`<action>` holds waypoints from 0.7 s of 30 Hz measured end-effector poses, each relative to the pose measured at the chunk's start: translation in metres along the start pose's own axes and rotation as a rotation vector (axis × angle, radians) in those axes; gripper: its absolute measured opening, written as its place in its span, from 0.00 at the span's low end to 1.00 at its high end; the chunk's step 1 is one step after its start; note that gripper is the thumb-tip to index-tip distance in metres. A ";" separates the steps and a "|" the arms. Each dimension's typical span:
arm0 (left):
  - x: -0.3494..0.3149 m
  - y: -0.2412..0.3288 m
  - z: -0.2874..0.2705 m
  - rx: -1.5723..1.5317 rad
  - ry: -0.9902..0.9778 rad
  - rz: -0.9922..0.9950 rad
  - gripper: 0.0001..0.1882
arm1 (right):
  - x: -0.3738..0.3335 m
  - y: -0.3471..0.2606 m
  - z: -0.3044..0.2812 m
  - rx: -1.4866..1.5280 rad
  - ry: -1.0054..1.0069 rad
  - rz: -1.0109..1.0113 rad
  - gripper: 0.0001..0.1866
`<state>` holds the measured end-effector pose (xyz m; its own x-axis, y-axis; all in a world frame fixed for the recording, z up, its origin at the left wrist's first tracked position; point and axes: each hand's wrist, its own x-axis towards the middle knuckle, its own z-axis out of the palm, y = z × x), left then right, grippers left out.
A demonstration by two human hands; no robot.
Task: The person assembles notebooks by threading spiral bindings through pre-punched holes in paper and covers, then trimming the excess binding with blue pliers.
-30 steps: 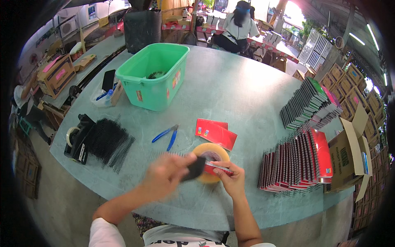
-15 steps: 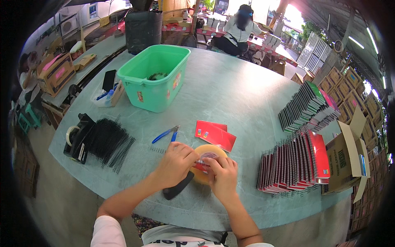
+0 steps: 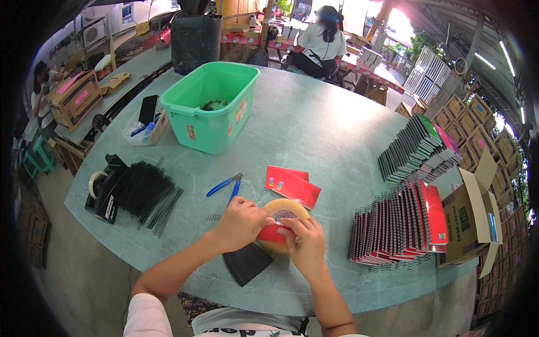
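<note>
At the near middle of the table, both hands work over a wide roll of tape (image 3: pixel 300 209) lying flat. My left hand (image 3: pixel 241 224) is closed, thumb and fingers pinching the upper edge of a small red-covered notebook (image 3: pixel 272 233). My right hand (image 3: pixel 306 238) pinches the same edge from the other side, fingertips almost touching the left's. A black flap (image 3: pixel 247 264), apparently its back cover, spreads below my left hand. The fingers hide most of the bound edge. Just beyond my left hand lie blue-handled cutters (image 3: pixel 223 185) and a loose black spiral coil (image 3: pixel 213 217).
Two red notebook covers (image 3: pixel 293 186) lie beyond the tape roll. At left are a tape dispenser (image 3: pixel 105 188) and piled black coils (image 3: pixel 149 194). A green tub (image 3: pixel 210 123) stands behind. Stacked red notebooks (image 3: pixel 393 224), green ones (image 3: pixel 412 147) and an open carton (image 3: pixel 466 219) fill the right.
The notebook between my hands has tilted, so more of its red cover and the black flap show. Both hands keep pinching nearly the same spot. A person in the background has turned.
</note>
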<state>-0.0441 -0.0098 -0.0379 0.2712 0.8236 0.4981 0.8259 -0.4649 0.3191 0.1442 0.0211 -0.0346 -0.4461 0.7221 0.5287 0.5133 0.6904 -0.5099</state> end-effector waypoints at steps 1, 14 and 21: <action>0.002 0.003 -0.003 -0.012 -0.001 0.008 0.12 | -0.002 0.001 0.001 0.031 -0.003 0.005 0.08; -0.035 0.027 -0.014 0.017 0.159 0.210 0.14 | 0.001 -0.006 0.010 -0.063 0.122 0.024 0.09; -0.073 0.018 0.001 0.170 -0.374 -0.457 0.26 | 0.000 -0.005 0.009 -0.008 0.073 0.009 0.11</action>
<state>-0.0489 -0.0780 -0.0693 0.0009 0.9999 0.0152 0.9586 -0.0052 0.2848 0.1352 0.0177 -0.0381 -0.3871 0.7232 0.5719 0.5234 0.6830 -0.5094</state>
